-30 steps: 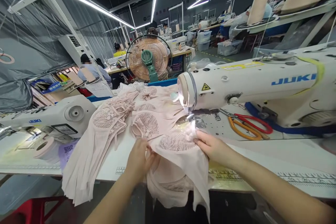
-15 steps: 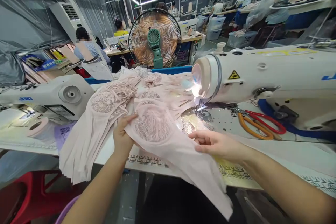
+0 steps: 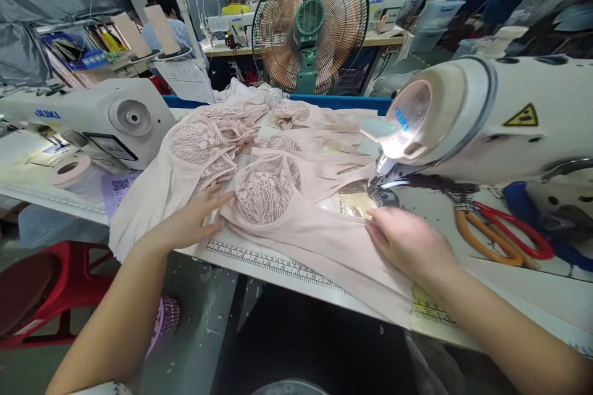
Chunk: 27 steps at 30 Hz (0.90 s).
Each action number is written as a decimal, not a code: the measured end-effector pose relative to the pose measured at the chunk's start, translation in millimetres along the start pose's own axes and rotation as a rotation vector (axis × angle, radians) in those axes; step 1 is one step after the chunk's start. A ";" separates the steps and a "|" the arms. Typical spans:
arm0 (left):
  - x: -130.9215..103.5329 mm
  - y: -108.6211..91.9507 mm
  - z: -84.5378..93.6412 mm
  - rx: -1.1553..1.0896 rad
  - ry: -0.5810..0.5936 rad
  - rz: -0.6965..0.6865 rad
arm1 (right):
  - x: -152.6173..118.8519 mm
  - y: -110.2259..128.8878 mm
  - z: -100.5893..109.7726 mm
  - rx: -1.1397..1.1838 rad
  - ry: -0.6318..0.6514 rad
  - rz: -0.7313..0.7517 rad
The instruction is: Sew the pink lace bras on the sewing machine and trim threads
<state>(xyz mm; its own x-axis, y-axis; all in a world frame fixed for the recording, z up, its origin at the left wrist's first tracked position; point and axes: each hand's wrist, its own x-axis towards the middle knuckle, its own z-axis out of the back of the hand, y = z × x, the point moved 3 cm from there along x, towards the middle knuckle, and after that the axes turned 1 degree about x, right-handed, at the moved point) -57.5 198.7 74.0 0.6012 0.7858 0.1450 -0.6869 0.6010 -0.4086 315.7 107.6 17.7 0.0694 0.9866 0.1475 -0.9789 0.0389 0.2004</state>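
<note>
A pale pink garment with a lace cup (image 3: 266,194) lies on the table in front of me, its plain band stretching to the right. My left hand (image 3: 197,216) is open, fingers apart, at the left edge of the lace cup. My right hand (image 3: 410,244) is closed on the upper edge of the band, just below the needle area of the right sewing machine (image 3: 445,117). To the left and behind lies a pile of similar lace pieces (image 3: 197,136), with more pink pieces reaching toward the machine.
Red-handled scissors (image 3: 514,228) and orange-handled scissors (image 3: 486,241) lie at right. At left are another sewing machine (image 3: 134,117) and a thread cone (image 3: 74,170). A fan (image 3: 309,24) stands behind the table. A red stool (image 3: 69,284) is at lower left.
The garment has been lowered and flattened on the table. My left hand has let go of its edge and opened. My right hand has closed on the band. The view has shifted.
</note>
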 end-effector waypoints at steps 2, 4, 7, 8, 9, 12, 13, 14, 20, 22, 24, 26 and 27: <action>-0.2 -26.3 13.6 0.073 -0.151 -0.057 | 3.1 2.5 -1.6 -0.072 -0.061 -0.003; 5.6 -66.6 13.2 0.064 -0.330 -0.169 | 5.6 4.5 -3.4 -0.132 -0.087 -0.007; 28.4 -135.2 -28.5 -0.109 -0.064 -0.448 | 6.6 7.6 -6.7 -0.193 -0.071 -0.004; 38.9 -154.0 -47.6 -0.109 0.042 -0.494 | 5.8 8.7 -7.3 -0.206 -0.066 -0.001; 50.5 -169.4 -66.0 -0.108 0.104 -0.525 | 4.1 9.8 -7.6 -0.214 -0.069 0.001; 88.9 -192.4 -110.9 -0.206 0.115 -0.500 | -6.5 11.6 -6.9 -0.204 -0.118 0.026; 100.1 -192.8 -121.7 -0.243 0.094 -0.463 | -12.2 11.6 -6.8 -0.188 -0.140 0.051; 108.9 -190.9 -130.7 -0.263 0.086 -0.441 | -19.0 11.0 -6.8 -0.167 -0.162 0.087; 109.9 -170.0 -156.6 -0.010 0.140 -0.591 | -75.0 -0.4 -5.4 -0.003 -0.271 0.311; 104.5 -169.0 -157.9 0.106 0.137 -0.613 | -91.5 -2.1 -2.3 0.054 -0.283 0.348; 102.1 -172.8 -157.1 0.191 0.141 -0.623 | -103.5 0.3 1.7 0.105 -0.285 0.384; 102.0 -179.0 -155.0 0.263 0.147 -0.609 | -110.7 6.6 5.4 0.150 -0.282 0.416; 102.3 -182.3 -153.9 0.295 0.154 -0.597 | -112.6 10.5 6.6 0.168 -0.275 0.430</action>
<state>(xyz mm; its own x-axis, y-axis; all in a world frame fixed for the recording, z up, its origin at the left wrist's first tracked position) 192.0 147.1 24.6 0.9478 0.2910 0.1302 -0.2891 0.9567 -0.0330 298.9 -4.1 9.6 -0.2613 0.8293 0.4939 -0.8874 -0.4078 0.2152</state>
